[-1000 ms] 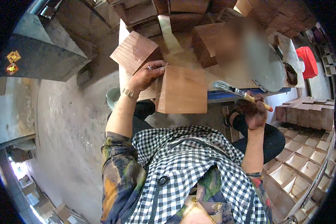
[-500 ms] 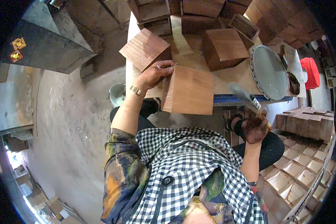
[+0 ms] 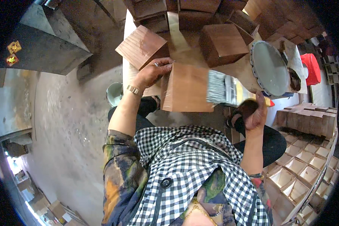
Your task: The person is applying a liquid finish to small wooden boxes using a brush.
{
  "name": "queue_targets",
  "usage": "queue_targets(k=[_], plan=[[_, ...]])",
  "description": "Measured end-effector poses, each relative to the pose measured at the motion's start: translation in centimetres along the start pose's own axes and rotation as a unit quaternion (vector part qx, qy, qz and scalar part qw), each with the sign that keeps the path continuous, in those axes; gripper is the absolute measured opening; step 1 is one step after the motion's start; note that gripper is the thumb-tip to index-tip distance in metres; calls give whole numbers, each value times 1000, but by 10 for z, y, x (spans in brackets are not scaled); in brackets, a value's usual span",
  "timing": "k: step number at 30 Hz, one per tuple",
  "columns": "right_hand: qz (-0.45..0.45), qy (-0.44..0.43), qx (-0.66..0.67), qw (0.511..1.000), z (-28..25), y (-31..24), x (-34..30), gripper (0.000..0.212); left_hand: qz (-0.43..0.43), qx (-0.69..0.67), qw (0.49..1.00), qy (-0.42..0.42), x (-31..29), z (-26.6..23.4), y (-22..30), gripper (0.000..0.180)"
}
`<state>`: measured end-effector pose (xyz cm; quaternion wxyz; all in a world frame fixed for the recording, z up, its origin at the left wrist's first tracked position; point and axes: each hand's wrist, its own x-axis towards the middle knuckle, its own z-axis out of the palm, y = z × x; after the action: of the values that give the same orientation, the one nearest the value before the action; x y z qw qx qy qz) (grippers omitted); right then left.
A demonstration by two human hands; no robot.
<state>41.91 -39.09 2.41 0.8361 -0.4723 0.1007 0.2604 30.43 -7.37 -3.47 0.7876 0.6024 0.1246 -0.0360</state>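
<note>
My left hand (image 3: 153, 74) grips the upper left edge of a reddish-brown wooden box (image 3: 187, 90), which is held tilted at the front edge of the worktable. A small pale thing shows by its fingers, too small to name. In my right hand (image 3: 255, 113), stained dark, is a wide paintbrush (image 3: 230, 90) with pale bristles and a yellow handle tipped red. The bristles are at the right edge of the box; whether they press on it I cannot tell. A second wooden box (image 3: 142, 45) sits just beyond my left hand.
A large pale basin (image 3: 269, 69) stands at the right of the table, beside a red container (image 3: 310, 69). Another brown box (image 3: 224, 43) is behind, with more stacked at the back. A small bucket (image 3: 115, 93) stands at the left. Pale open boxes (image 3: 299, 173) fill the lower right.
The paintbrush has swung left, from near the basin to the right edge of the box, and its bristles now point left. My left hand keeps its hold on the box.
</note>
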Motion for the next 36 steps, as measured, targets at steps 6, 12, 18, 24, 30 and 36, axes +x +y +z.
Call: queue_targets(k=[6, 12, 18, 24, 30, 36], plan=[[-467, -95, -358, 803, 69, 15, 7, 11, 7, -10, 1000, -5, 0, 3, 2, 27], [-353, -155, -336, 859, 94, 20, 18, 15, 23, -12, 999, -26, 2, 4, 5, 28], [-314, 14, -374, 872, 22, -2, 44, 15, 12, -7, 1000, -9, 0, 5, 6, 22], [-292, -6, -387, 874, 15, -20, 31, 14, 3, -63, 998, -22, 1, 9, 8, 27], [-269, -193, -309, 892, 64, 20, -15, 8, 0, -15, 1000, -6, 0, 8, 9, 26], [-324, -97, -387, 858, 18, 9, -5, 18, -3, -17, 1000, 2, 1, 8, 7, 25]])
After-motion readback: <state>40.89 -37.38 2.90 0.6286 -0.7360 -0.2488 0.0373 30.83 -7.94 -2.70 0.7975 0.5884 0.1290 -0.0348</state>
